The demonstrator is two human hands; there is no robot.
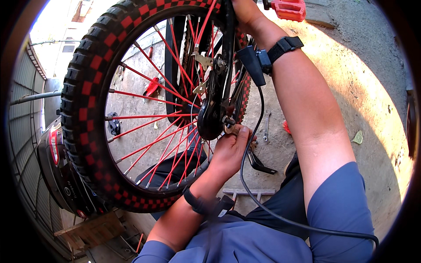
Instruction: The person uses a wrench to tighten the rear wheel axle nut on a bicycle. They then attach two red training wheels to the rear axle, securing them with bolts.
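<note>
A bicycle wheel with a red-and-black checkered tire (90, 79) and red spokes stands upright before me, with a black housing (208, 120) at its hub. My left hand (230, 149) is closed at a metal nut or washer (229, 126) on the axle end, below that housing. My right hand (245, 13) reaches up to the black frame tube (227, 44), its fingers wrapped on it and partly hidden at the top edge. A red pedal (288, 8) is beside it. Devices are strapped to both wrists, with a cable (262, 105) hanging from the right one.
A wrench (266, 126), a black bent part (258, 162) and a red tool (151, 87) lie on the concrete floor (372, 144). A dark vehicle (59, 175) is at the left beside a corrugated wall (26, 131). A wooden board (90, 230) sits lower left.
</note>
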